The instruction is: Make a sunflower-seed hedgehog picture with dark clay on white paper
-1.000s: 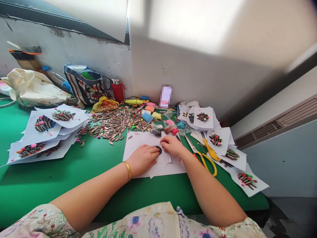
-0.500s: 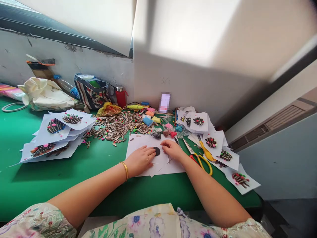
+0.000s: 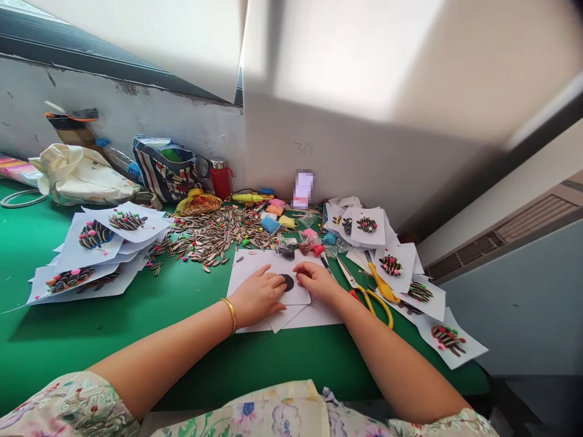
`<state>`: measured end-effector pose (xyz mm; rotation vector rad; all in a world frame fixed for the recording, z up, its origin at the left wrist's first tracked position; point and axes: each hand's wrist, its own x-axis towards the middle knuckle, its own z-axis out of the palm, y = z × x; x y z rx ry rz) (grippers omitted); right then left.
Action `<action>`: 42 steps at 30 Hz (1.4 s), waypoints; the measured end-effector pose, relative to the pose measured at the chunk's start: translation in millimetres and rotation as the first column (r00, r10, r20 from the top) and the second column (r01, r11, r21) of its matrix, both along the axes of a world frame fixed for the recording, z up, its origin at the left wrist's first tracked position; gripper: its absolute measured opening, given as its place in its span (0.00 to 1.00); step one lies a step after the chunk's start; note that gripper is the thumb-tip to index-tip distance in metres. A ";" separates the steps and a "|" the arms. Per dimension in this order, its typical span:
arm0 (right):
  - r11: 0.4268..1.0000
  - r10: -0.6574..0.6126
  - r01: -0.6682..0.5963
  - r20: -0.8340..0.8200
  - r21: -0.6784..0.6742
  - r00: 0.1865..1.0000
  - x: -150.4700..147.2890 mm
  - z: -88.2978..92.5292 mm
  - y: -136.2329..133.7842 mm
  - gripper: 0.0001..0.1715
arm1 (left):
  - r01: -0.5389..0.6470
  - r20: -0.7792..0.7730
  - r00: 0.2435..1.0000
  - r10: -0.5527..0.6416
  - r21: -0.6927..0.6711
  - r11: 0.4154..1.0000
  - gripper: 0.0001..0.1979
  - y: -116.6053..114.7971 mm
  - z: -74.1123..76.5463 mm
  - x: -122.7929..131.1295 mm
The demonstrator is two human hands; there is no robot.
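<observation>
A flat black disc, seemingly modelling clay (image 3: pixel 288 282), lies on a small sheet of white paper (image 3: pixel 298 297) in front of me. The outstretched fingers of my left hand (image 3: pixel 262 294) rest on the disc's left side, and a gold bangle circles that wrist. Just right of the disc, my right hand (image 3: pixel 316 280) has its fingers curled, with thumb and forefinger brought together; anything between them is too small to make out. More white paper (image 3: pixel 319 315) spreads beneath both hands. Several packets of coloured clay (image 3: pixel 271 225) sit beyond the paper.
Loose striped sunflower seeds (image 3: pixel 218 233) are heaped behind the paper. Scissors (image 3: pixel 364 291) and a yellow-handled tool (image 3: pixel 385 285) lie at the right. Cards with seed figures are stacked left (image 3: pixel 68 249) and right (image 3: pixel 405 252). Bags (image 3: pixel 166 173) and a red flask (image 3: pixel 221 180) stand along the wall.
The small sheet under the disc has shifted slightly and lies straighter. My left fingers stay on the disc; my right hand remains close beside it. The view has moved a little.
</observation>
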<state>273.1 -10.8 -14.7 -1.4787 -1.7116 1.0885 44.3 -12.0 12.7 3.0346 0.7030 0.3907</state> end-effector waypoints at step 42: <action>0.873 0.144 -0.406 0.651 0.271 0.745 -1.5 14.2 -21.6 0.25 | -0.014 -0.025 1.000 0.009 -0.208 0.978 0.27 13.1 -7.6 -23.3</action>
